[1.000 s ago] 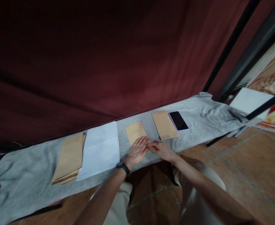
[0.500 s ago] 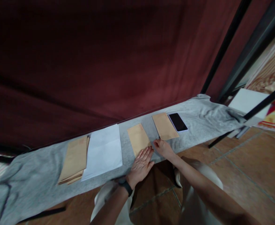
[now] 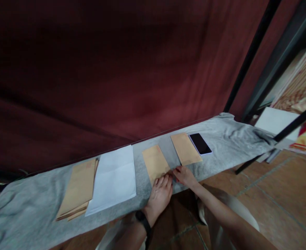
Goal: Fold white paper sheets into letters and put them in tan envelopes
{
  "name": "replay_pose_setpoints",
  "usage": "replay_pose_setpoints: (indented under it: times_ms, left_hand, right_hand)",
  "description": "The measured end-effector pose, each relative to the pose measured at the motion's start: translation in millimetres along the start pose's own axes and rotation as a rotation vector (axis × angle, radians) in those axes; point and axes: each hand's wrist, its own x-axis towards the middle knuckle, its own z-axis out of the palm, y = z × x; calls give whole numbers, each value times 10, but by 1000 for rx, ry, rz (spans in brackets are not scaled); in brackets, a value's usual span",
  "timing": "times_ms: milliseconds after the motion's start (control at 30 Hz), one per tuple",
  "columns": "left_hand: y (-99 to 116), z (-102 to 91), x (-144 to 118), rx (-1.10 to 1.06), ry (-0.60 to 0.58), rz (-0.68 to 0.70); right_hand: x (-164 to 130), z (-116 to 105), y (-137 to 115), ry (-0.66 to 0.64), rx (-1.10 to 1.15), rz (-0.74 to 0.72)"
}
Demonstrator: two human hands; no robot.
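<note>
A brown paper envelope (image 3: 155, 160) lies on the grey cloth in front of me, its near end partly covered. My left hand (image 3: 160, 194), with a dark band on its wrist, rests flat over that near end, fingers stretched out. At the envelope's near right corner, my right hand (image 3: 183, 175) is closed in a pinch, close to the left fingertips. A small reddish patch shows below its fingers; what they hold is hidden. Just beyond the right hand lies a second brown envelope (image 3: 186, 149), beside a phone (image 3: 200, 143) with a dark screen.
White paper sheets (image 3: 113, 178) lie left of the envelope, beside a stack of brown envelopes (image 3: 77, 189). Grey cloth (image 3: 35, 205) covers the narrow bench. A dark red curtain (image 3: 132, 80) hangs behind it. At the right stand a black pole (image 3: 249, 62) and a white box (image 3: 275, 121).
My right hand has come up against the envelope's near right corner, closer to my left hand. The left hand still presses on the envelope. The whole view has shifted slightly.
</note>
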Motion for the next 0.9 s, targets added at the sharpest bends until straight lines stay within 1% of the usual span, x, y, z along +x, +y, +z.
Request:
replay_pose_setpoints:
  times_ms: [100, 200, 267, 333, 400, 500, 633, 733, 833, 900]
  left_hand:
    - [-71, 52, 115, 7, -4, -20]
    - [-99, 144, 156, -21, 11, -89]
    - [-90, 226, 134, -34, 16, -129]
    - [-76, 318, 85, -25, 21, -127]
    - [-70, 400, 33, -6, 43, -100]
    - [-77, 434, 10, -10, 65, -84]
    - [-46, 274, 130, -23, 13, -119]
    - [-4, 168, 217, -15, -38, -130]
    - [-26, 198, 208, -64, -64, -130]
    - [-87, 264, 168, -128, -38, -139]
  right_hand:
    - [11, 47, 42, 15, 15, -13]
    - [-10, 115, 57, 45, 65, -86]
    - [-30, 156, 40, 107, 14, -119]
    - [-40, 178, 6, 158, -96, -107]
    - [-33, 179, -31, 147, -171, -80]
    - [10, 162, -56, 101, -152, -50]
    - [62, 164, -18, 120, 25, -41]
    - [62, 200, 28, 120, 249, -27]
    - [45, 250, 57, 100, 549, 41]
    - [39, 278, 54, 97, 688, 67]
